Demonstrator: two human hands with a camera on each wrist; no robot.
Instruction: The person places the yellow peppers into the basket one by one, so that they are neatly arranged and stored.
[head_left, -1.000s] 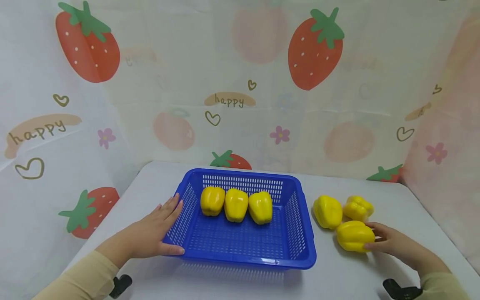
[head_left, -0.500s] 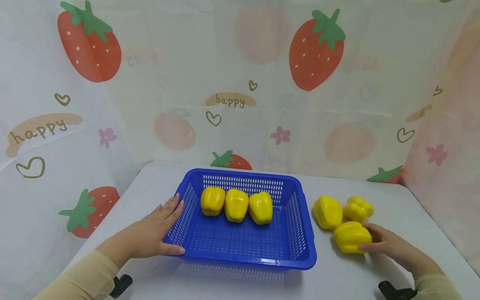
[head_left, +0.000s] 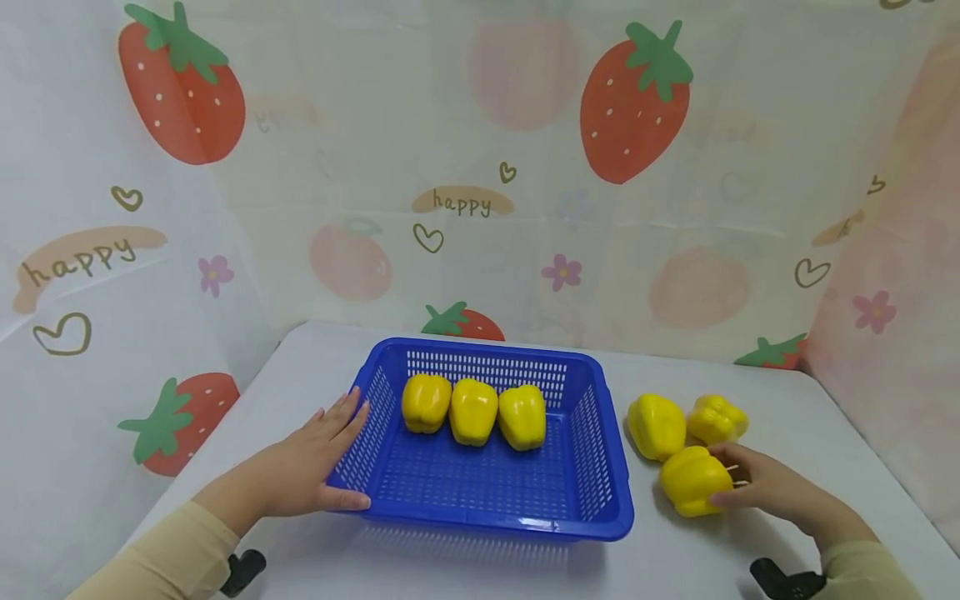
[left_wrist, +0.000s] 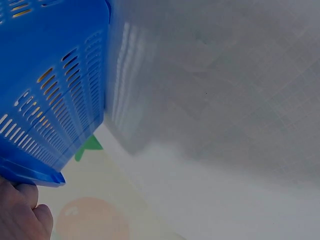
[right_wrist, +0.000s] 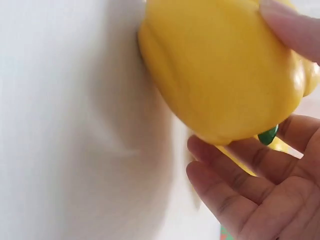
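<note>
A yellow bell pepper (head_left: pixel 690 482) is gripped by my right hand (head_left: pixel 776 492), thumb on its near side and fingers round the far side. In the right wrist view the pepper (right_wrist: pixel 220 70) lies close over the white surface, its green stem (right_wrist: pixel 268 135) towards the palm. Just behind it are two more yellow peppers, one on the left (head_left: pixel 656 427) and one on the right (head_left: pixel 717 419). My left hand (head_left: pixel 300 467) rests, fingers extended, along the left rim of a blue plastic basket (head_left: pixel 495 525). Three yellow peppers (head_left: pixel 473 412) stand side by side in the basket's back half.
A white tabletop (head_left: pixel 315 558) carries everything. Behind it hangs a cloth (head_left: pixel 480 275) printed with strawberries, hearts and the word happy, and it continues along both sides. Black straps (head_left: pixel 243 572) show at the wrists.
My right hand has brought its pepper a little left and nearer to me, and the pepper has turned somewhat. The left hand and the basket have stayed in place.
</note>
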